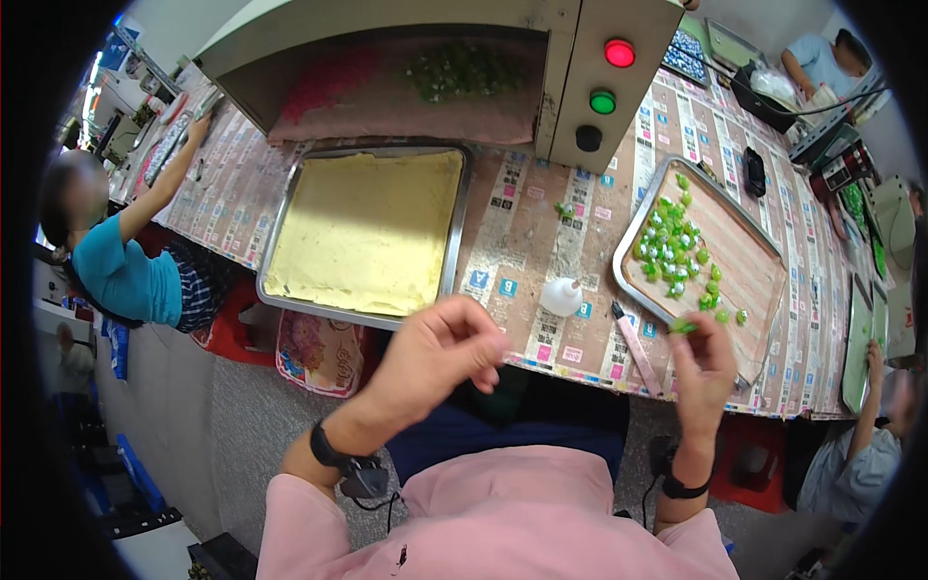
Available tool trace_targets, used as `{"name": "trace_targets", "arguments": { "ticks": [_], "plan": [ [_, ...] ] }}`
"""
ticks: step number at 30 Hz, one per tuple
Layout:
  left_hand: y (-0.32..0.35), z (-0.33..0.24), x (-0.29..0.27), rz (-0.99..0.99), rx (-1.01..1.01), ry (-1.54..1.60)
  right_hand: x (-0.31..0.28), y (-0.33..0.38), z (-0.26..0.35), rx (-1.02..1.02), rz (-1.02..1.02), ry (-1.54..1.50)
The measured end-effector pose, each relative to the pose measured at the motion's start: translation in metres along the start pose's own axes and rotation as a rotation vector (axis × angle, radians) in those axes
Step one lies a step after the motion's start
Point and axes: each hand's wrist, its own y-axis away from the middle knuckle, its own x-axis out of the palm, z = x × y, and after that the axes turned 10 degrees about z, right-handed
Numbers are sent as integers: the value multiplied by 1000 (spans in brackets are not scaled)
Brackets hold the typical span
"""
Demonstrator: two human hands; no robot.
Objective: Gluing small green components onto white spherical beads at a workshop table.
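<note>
Right of the white squeeze bottle (561, 298), the right hand (704, 377) pinches a small green piece (682, 326) over the metal tray (626, 275) of glossy green pieces (665, 242), probably parked there for easy reach, while left of the bottle the left hand (435, 350) curls, around what I can't tell.

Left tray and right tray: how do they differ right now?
The left tray has a yellow surface inside, the right tray a pinkish striped surface. The left tray shows no loose pieces; green pieces lie in the right tray. Both look metal-rimmed and rest on the table.
</note>
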Motion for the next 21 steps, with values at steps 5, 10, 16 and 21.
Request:
{"name": "trace_targets", "arguments": {
  "ticks": [5, 10, 16, 21],
  "plan": [
    [-33, -62, -57, -156, 150, -175, -25, -13, 1, -10, -180, 170],
    [-109, -101, -131, -225, 144, -206, -20, -6, -11, -17, -18, -4],
    [-228, -104, -216, -312, 148, -695, -11, 6, 17, 1, 58, 47],
    [-328, -81, -302, -392, 746, -1068, -10, 17, 25, -21, 146, 47]
  ]
}}
